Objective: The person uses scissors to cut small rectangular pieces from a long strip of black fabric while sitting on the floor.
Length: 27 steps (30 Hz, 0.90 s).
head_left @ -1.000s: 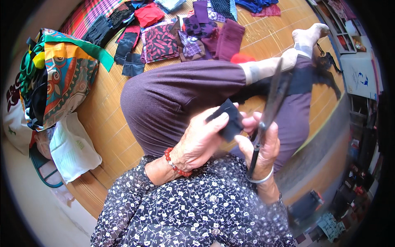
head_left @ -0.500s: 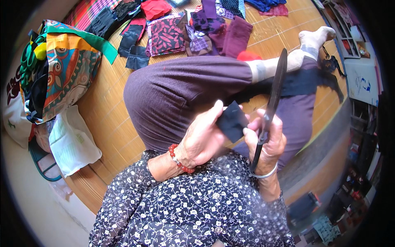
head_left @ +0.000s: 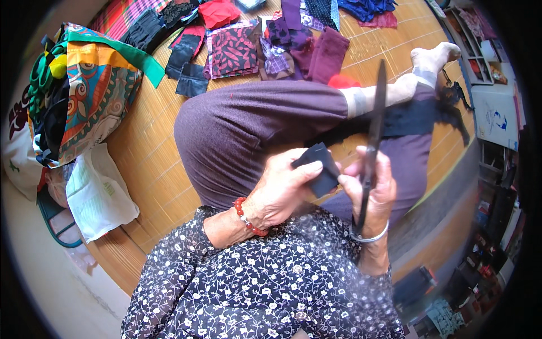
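Note:
My left hand (head_left: 285, 178), with a red bead bracelet at its wrist, pinches a small black fabric square (head_left: 320, 174) between thumb and fingers. It looks like more than one layer. In my right hand (head_left: 374, 189), which wears a silver bangle, is a pair of long dark scissors (head_left: 377, 121), the closed blades pointing away from me. The right thumb and fingertips are close to the fabric's right edge; whether they touch it I cannot tell. A longer black cloth (head_left: 403, 120) lies across my purple trousers beyond the scissors.
Folded fabric pieces, among them a red-and-black leaf print (head_left: 234, 52) and a maroon one (head_left: 327, 53), lie on the bamboo mat (head_left: 144, 186) ahead. At left stand a stuffed patterned bag (head_left: 93, 101) and a white plastic bag (head_left: 101, 195). Shelves with clutter (head_left: 480, 62) line the right.
My left thumb has come down onto the black fabric square, which has turned slightly. The scissors have shifted a little, staying in my right hand. The view has moved slightly.

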{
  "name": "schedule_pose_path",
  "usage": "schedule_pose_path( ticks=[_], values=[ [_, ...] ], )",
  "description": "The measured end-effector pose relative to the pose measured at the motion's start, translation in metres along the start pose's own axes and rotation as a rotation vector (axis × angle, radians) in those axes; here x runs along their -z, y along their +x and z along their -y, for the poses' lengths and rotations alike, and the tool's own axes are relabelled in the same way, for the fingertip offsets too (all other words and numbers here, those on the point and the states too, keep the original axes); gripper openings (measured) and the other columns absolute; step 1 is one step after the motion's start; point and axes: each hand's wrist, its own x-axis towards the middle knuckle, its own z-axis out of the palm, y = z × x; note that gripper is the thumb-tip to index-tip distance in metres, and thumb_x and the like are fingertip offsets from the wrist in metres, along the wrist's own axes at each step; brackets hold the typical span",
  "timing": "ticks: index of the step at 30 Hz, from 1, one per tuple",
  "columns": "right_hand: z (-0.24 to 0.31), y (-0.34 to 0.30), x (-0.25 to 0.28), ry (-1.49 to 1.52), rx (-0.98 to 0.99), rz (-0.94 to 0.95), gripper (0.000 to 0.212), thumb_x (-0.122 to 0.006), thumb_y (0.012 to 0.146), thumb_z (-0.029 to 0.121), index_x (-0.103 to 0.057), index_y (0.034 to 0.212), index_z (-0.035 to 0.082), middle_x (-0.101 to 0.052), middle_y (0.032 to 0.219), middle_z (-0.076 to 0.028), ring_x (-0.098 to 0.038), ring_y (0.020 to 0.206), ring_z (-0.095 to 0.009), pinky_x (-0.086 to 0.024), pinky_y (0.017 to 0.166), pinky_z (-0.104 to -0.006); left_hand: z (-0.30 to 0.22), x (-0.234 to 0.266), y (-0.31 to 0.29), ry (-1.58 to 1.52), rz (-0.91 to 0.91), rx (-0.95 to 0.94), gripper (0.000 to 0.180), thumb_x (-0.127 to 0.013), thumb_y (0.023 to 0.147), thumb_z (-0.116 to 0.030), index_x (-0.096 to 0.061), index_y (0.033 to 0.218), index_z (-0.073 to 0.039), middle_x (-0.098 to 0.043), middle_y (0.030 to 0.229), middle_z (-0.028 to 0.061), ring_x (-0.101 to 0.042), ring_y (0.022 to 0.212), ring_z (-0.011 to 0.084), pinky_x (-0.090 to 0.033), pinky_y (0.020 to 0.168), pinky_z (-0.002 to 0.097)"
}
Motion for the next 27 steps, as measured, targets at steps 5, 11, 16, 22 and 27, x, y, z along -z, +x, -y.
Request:
schedule_pose_path(
  ticks=[5, 11, 16, 22, 27],
  values=[
    [0.01, 0.02, 0.014, 0.039, -0.052, 0.047, 0.043, -0.069, 0.071, 0.001, -0.051, 0.111, 0.003, -0.06, 0.075, -0.004, -0.059, 0.068, -0.01, -0.048, 0.065, -0.0229, -0.002, -0.001, 0.0, 0.026, 0.036, 0.006, 0.038, -0.06, 0.084, -0.003, -0.047, 0.119, 0.005, -0.059, 0.105, 0.0169, -0.059, 0.1, 0.0237, -0.049, 0.091, 0.0363],
    [0.012, 0.033, 0.011, 0.249, -0.199, 0.291, 0.043, -0.069, 0.074, 0.009, -0.05, 0.112, 0.002, -0.058, 0.079, -0.004, -0.056, 0.072, -0.008, -0.046, 0.065, -0.0216, 0.0, -0.004, -0.002, 0.321, 0.027, -0.081, 0.051, -0.062, 0.081, 0.001, -0.043, 0.128, 0.002, -0.057, 0.112, 0.0115, -0.057, 0.102, 0.0185, -0.048, 0.089, 0.0328],
    [0.016, 0.037, 0.002, 0.229, -0.139, 0.416, 0.043, -0.066, 0.071, 0.003, -0.052, 0.111, 0.003, -0.055, 0.074, -0.003, -0.054, 0.069, -0.008, -0.046, 0.063, -0.0221, -0.006, -0.009, 0.0, 0.593, 0.019, -0.073, 0.056, -0.063, 0.077, 0.001, -0.042, 0.129, 0.002, -0.054, 0.118, 0.0088, -0.054, 0.102, 0.0135, -0.046, 0.089, 0.028],
    [0.01, 0.038, 0.006, 0.167, -0.12, 0.406, 0.043, -0.061, 0.066, -0.003, -0.052, 0.108, 0.001, -0.055, 0.07, -0.002, -0.054, 0.064, -0.008, -0.045, 0.057, -0.022, -0.017, -0.001, 0.007, 0.705, 0.133, -0.071, 0.052, -0.052, 0.079, 0.008, -0.039, 0.129, 0.001, -0.057, 0.104, 0.007, -0.058, 0.091, 0.013, -0.051, 0.078, 0.0268],
    [0.0, 0.026, 0.01, 0.357, -0.237, 0.198, 0.047, -0.065, 0.065, -0.005, -0.052, 0.11, 0.003, -0.054, 0.073, 0.001, -0.052, 0.065, -0.005, -0.044, 0.057, -0.019, -0.024, 0.014, 0.004, 0.557, 0.076, 0.003, 0.029, -0.059, 0.08, 0.002, -0.051, 0.108, 0.001, -0.06, 0.095, 0.0059, -0.061, 0.084, 0.0118, -0.052, 0.068, 0.0222]
  ],
)
